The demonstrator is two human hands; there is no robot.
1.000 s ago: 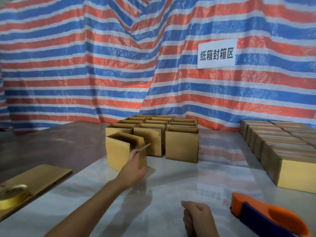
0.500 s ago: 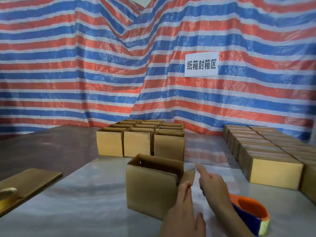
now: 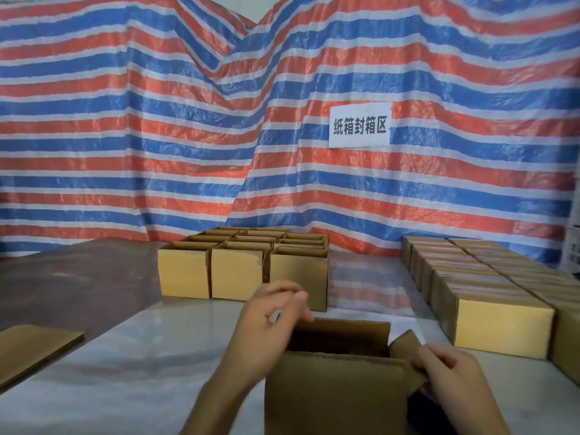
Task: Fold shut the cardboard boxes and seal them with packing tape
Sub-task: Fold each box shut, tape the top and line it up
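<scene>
Around: open tan cardboard cartons (image 3: 241, 271) stand behind the near brown cardboard box (image 3: 335, 397).
Hands: right hand (image 3: 452, 372) pinches its right flap (image 3: 405, 343); left hand (image 3: 266, 328) blurred, grip unclear.
Hidden: dark blue thing (image 3: 420, 400) right of it, mostly covered.

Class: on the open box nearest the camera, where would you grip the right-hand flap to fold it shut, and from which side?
Pinch the right-hand flap at its free outer edge, from the right: it leans outward off the open box, so that edge gives leverage. The right hand pinches there.

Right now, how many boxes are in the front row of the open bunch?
3: left box, middle box, right box. More rows behind them are partly hidden.
</scene>
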